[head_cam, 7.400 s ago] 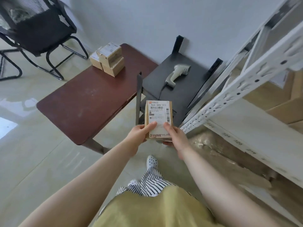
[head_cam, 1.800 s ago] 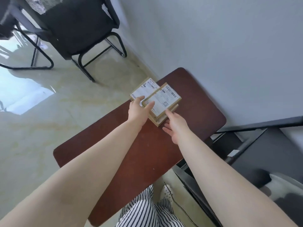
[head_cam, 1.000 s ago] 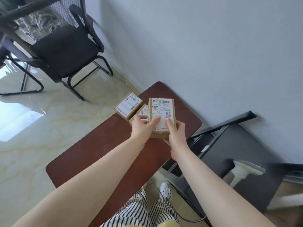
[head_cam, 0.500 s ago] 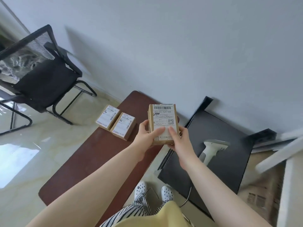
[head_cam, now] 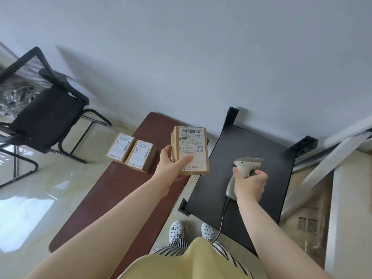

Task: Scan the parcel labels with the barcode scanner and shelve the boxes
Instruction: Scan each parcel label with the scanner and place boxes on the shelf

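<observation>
Pale wall fills the upper half of the frame; below it a brown table (head_cam: 112, 198) runs from centre to lower left, with a black stand (head_cam: 261, 178) just right of it and a white metal shelving frame (head_cam: 330, 160) at the right edge. A black mesh chair (head_cam: 40, 109) is seen at upper left.

One parcel (head_cam: 190, 151) is held upright at centre frame, label facing the camera, by the left hand (head_cam: 171, 170): the thumb is laid across the lower label and the fingers are wrapped behind the box. Two further labelled boxes (head_cam: 130, 155) lie side by side on the table, left of centre, touching or nearly so.

The barcode scanner (head_cam: 244, 170) is gripped at its handle by the right hand (head_cam: 249, 184), fingers curled round it, over the black stand at centre right. Its head is pointed away from the held parcel.

The step in hand is judged to be the taking up of the scanner for this parcel. Next, the scanner head must be turned left toward the barcode at the label's top, after which the box is to be shelved at right.
</observation>
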Action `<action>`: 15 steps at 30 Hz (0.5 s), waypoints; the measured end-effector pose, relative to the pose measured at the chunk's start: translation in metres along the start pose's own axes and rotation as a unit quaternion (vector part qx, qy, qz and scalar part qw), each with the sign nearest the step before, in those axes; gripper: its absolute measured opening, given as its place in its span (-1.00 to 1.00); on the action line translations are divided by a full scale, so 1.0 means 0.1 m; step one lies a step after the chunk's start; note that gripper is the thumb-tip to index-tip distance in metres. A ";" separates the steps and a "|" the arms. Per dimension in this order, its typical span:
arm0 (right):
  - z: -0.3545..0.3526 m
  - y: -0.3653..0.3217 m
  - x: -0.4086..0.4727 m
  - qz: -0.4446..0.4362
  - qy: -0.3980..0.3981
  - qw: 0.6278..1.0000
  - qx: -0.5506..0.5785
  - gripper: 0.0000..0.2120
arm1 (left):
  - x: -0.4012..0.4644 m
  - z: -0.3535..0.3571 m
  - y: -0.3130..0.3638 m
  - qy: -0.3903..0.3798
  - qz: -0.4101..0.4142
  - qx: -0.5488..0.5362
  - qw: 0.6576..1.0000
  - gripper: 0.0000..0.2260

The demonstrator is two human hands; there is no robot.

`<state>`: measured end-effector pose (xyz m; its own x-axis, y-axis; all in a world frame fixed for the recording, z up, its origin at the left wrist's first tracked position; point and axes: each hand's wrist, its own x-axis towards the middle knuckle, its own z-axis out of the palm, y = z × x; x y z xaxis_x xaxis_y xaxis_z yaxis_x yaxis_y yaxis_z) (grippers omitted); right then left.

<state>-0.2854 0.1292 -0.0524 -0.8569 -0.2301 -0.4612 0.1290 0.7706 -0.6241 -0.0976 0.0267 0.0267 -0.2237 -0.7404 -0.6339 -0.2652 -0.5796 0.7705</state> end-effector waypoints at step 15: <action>-0.05 -0.23 -0.08 0.001 -0.158 0.961 0.228 -0.66 | 0.02 -0.31 -0.17 0.072 -0.012 -0.003 0.997 -0.21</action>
<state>-0.2835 0.1163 -0.0313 -0.6714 -0.4533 -0.5863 0.3972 0.4477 -0.8011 -0.0645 0.0245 0.0137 -0.0801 -0.7672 -0.6363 -0.2628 -0.5995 0.7560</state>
